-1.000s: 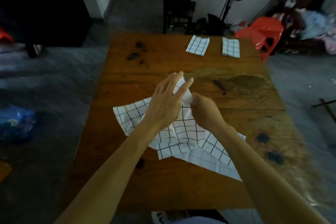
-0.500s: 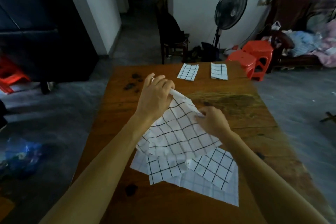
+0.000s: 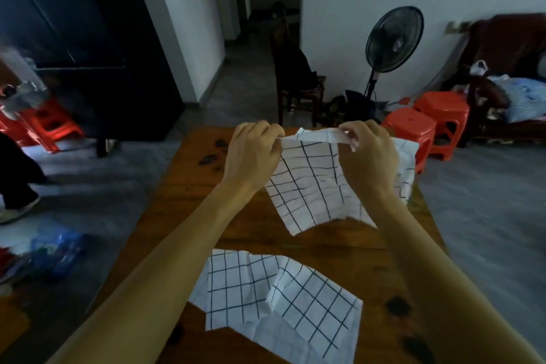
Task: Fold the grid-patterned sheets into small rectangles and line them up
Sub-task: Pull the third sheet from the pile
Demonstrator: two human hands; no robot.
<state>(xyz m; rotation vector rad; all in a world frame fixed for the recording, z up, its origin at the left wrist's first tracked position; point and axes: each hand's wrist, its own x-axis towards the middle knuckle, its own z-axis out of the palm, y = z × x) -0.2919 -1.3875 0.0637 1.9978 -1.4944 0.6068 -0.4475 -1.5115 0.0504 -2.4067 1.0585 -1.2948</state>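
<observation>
A white grid-patterned sheet (image 3: 307,186) hangs in the air above the wooden table (image 3: 189,216). My left hand (image 3: 251,154) pinches its upper left edge and my right hand (image 3: 366,154) pinches its upper right edge, both raised over the far half of the table. The sheet's top edge is curled over between my hands. Several more crumpled grid sheets (image 3: 277,301) lie overlapping on the near part of the table. The two folded rectangles seen earlier at the far edge are hidden behind my hands and the lifted sheet.
Two red plastic stools (image 3: 413,130) stand just beyond the table's far right corner. A standing fan (image 3: 390,41) and a wooden chair (image 3: 298,89) are behind the table. A person's leg and shoe (image 3: 14,201) are at the far left.
Both hands have lifted one sheet off the pile and raised it upright, moving apart along its top edge. The camera has tilted up, showing more of the room.
</observation>
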